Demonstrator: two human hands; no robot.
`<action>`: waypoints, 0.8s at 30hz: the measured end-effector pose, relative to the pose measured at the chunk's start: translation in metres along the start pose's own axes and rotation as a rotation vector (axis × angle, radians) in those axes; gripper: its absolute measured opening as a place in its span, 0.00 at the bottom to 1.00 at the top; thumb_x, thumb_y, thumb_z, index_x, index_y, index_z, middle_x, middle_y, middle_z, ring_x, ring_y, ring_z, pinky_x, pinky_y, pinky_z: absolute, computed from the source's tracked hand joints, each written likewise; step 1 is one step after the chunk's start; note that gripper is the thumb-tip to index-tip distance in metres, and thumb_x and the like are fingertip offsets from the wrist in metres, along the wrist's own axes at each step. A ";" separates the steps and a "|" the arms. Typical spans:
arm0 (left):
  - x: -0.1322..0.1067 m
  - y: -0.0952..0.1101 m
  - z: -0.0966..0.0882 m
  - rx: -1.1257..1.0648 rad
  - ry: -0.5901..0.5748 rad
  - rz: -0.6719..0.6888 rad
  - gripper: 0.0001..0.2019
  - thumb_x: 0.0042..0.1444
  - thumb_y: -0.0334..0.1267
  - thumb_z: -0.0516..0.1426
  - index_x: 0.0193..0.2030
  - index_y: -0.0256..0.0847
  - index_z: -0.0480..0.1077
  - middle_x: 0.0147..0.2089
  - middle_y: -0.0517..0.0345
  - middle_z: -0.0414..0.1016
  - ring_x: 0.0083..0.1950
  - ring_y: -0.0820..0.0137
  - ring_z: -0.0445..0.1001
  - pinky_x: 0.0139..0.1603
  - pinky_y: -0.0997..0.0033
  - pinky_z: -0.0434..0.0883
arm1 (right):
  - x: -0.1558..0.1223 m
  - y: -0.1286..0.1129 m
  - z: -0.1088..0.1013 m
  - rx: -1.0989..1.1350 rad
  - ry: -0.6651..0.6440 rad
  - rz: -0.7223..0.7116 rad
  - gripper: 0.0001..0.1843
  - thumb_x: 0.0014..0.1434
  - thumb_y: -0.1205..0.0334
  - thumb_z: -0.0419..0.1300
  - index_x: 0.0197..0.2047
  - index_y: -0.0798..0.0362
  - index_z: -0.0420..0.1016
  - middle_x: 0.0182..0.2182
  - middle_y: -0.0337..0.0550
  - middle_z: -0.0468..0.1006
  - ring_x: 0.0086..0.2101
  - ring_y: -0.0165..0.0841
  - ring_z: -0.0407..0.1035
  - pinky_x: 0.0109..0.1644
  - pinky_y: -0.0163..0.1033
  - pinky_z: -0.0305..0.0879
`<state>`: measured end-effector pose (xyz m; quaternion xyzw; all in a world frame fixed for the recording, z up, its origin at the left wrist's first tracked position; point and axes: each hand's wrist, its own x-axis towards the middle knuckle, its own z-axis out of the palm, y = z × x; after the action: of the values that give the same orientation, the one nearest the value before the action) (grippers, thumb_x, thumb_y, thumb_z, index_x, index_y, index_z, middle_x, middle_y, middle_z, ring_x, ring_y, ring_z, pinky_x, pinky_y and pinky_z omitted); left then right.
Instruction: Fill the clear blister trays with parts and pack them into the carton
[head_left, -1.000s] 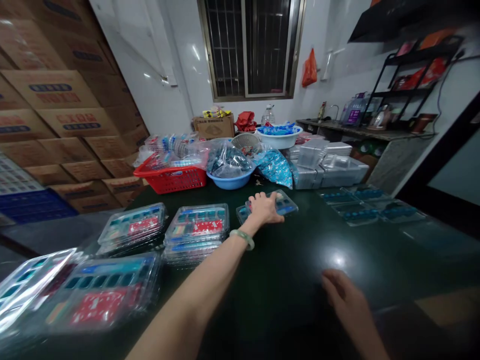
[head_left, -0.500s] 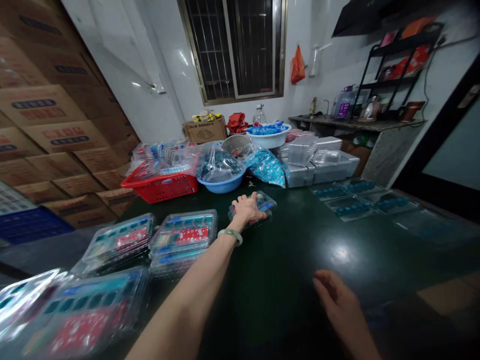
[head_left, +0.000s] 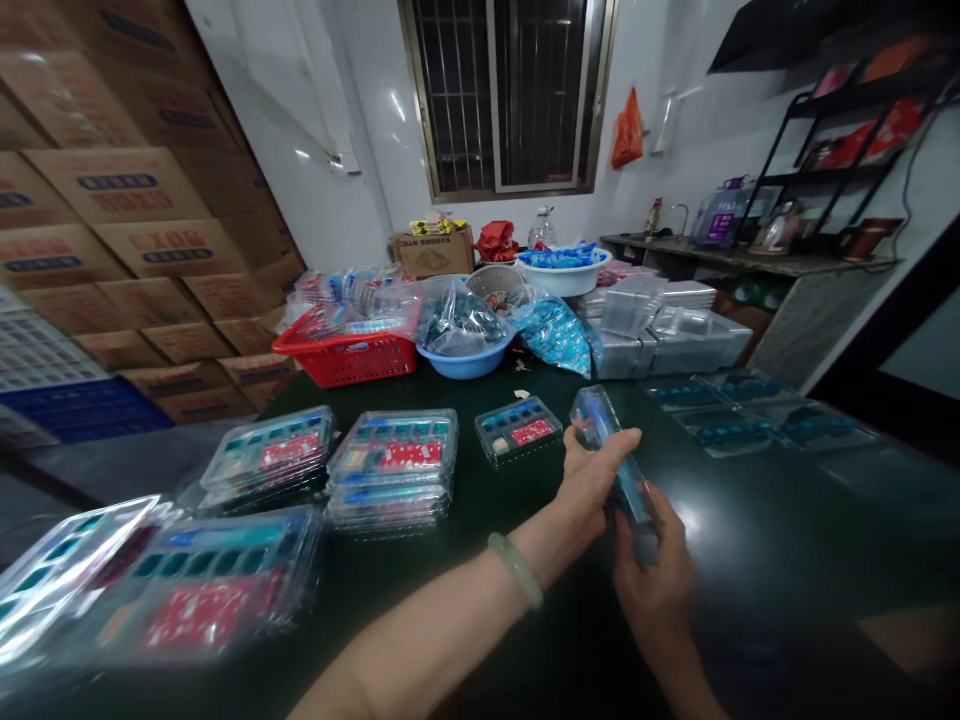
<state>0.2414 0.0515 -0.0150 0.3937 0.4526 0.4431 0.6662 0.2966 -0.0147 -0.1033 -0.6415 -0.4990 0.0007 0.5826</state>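
Between both hands a clear plastic case [head_left: 627,487] is held on edge, tilted, with blue items showing inside. My left hand [head_left: 589,478], with a pale green bangle on its wrist, grips the far end, fingers closed round it. My right hand [head_left: 660,560] closes on the near end. Just left of my left hand a similar filled case [head_left: 519,427] lies flat, showing dark teal compartments and a red dotted piece. Farther left stands a stack of filled cases [head_left: 392,468], with more stacks [head_left: 270,450] beside it and a blurred near stack [head_left: 206,590].
A red basket [head_left: 349,362] and a blue basin [head_left: 465,362] of bagged items stand at the back of the dark green table [head_left: 480,620]. Stacked clear trays [head_left: 667,330] sit back right. Flat trays with teal pieces [head_left: 731,432] lie right. Cartons [head_left: 142,260] rise at left.
My left hand has lifted a case off the one on the table and brought it right and nearer. My right hand has come up and taken its near end. The view has turned slightly left.
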 end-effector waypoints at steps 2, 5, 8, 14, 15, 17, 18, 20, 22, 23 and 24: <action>-0.008 0.007 -0.011 -0.097 -0.040 -0.015 0.41 0.42 0.53 0.62 0.61 0.44 0.51 0.47 0.49 0.70 0.44 0.61 0.72 0.40 0.66 0.69 | 0.010 -0.002 0.000 0.014 0.055 0.030 0.25 0.57 0.54 0.55 0.55 0.56 0.62 0.48 0.56 0.71 0.45 0.43 0.69 0.47 0.45 0.64; -0.023 0.015 -0.037 -0.063 -0.009 -0.030 0.39 0.44 0.59 0.59 0.61 0.48 0.54 0.52 0.50 0.67 0.50 0.59 0.69 0.43 0.64 0.67 | 0.048 0.000 0.006 0.147 0.029 0.136 0.28 0.56 0.51 0.55 0.57 0.57 0.61 0.46 0.55 0.72 0.43 0.42 0.69 0.46 0.46 0.65; -0.041 0.014 -0.071 0.068 0.074 -0.033 0.40 0.42 0.53 0.62 0.61 0.48 0.54 0.59 0.49 0.59 0.57 0.58 0.62 0.48 0.64 0.66 | 0.100 0.010 0.028 0.336 -0.252 0.245 0.34 0.53 0.52 0.58 0.60 0.56 0.57 0.39 0.51 0.76 0.39 0.40 0.71 0.44 0.46 0.67; -0.063 -0.011 -0.132 0.355 0.066 0.024 0.24 0.44 0.37 0.61 0.50 0.35 0.65 0.50 0.43 0.65 0.51 0.60 0.65 0.46 0.65 0.67 | 0.161 0.018 0.107 0.586 -0.829 0.412 0.31 0.45 0.57 0.65 0.53 0.57 0.66 0.33 0.45 0.78 0.31 0.36 0.73 0.34 0.41 0.69; -0.064 -0.017 -0.140 0.399 0.054 0.027 0.22 0.45 0.37 0.60 0.49 0.34 0.66 0.48 0.43 0.67 0.50 0.60 0.65 0.46 0.65 0.67 | 0.165 0.017 0.119 0.588 -0.874 0.425 0.29 0.46 0.59 0.65 0.52 0.57 0.67 0.33 0.45 0.78 0.30 0.35 0.73 0.32 0.40 0.69; -0.068 -0.028 -0.155 0.474 0.028 0.033 0.20 0.47 0.38 0.60 0.48 0.35 0.67 0.45 0.45 0.68 0.48 0.61 0.67 0.46 0.64 0.67 | 0.172 0.016 0.139 0.573 -0.962 0.445 0.26 0.48 0.61 0.64 0.51 0.58 0.68 0.33 0.46 0.78 0.29 0.34 0.73 0.31 0.39 0.69; -0.069 -0.033 -0.162 0.502 0.021 0.039 0.19 0.48 0.38 0.59 0.48 0.35 0.67 0.44 0.46 0.69 0.47 0.62 0.68 0.46 0.64 0.67 | 0.176 0.016 0.148 0.555 -1.000 0.451 0.25 0.49 0.62 0.63 0.51 0.58 0.67 0.33 0.45 0.78 0.29 0.33 0.72 0.30 0.38 0.69; -0.073 -0.042 -0.172 0.547 0.018 0.059 0.18 0.49 0.39 0.58 0.47 0.37 0.68 0.42 0.48 0.69 0.45 0.63 0.68 0.45 0.64 0.67 | 0.184 0.019 0.161 0.496 -1.053 0.457 0.20 0.54 0.63 0.61 0.50 0.57 0.67 0.33 0.43 0.77 0.28 0.30 0.71 0.30 0.37 0.69; -0.075 -0.049 -0.179 0.583 0.048 0.097 0.16 0.48 0.39 0.58 0.45 0.39 0.69 0.41 0.49 0.69 0.43 0.63 0.68 0.44 0.65 0.67 | 0.193 0.024 0.172 0.416 -1.070 0.457 0.16 0.58 0.61 0.57 0.49 0.57 0.67 0.34 0.41 0.75 0.29 0.28 0.70 0.30 0.36 0.69; -0.076 -0.052 -0.181 0.596 0.067 0.122 0.16 0.48 0.40 0.59 0.44 0.40 0.70 0.41 0.50 0.70 0.42 0.63 0.68 0.44 0.65 0.67 | 0.196 0.028 0.177 0.371 -1.066 0.453 0.15 0.60 0.60 0.56 0.48 0.57 0.67 0.35 0.41 0.74 0.29 0.27 0.70 0.31 0.36 0.69; -0.077 -0.055 -0.183 0.604 0.084 0.146 0.16 0.47 0.40 0.59 0.44 0.41 0.70 0.41 0.51 0.70 0.42 0.63 0.68 0.44 0.65 0.67 | 0.197 0.031 0.180 0.325 -1.054 0.447 0.14 0.60 0.59 0.55 0.48 0.57 0.67 0.36 0.41 0.73 0.31 0.27 0.70 0.33 0.36 0.69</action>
<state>0.0644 -0.0150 -0.0976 0.5867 0.5614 0.3510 0.4662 0.3101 0.2520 -0.0697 -0.5469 -0.5672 0.5183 0.3326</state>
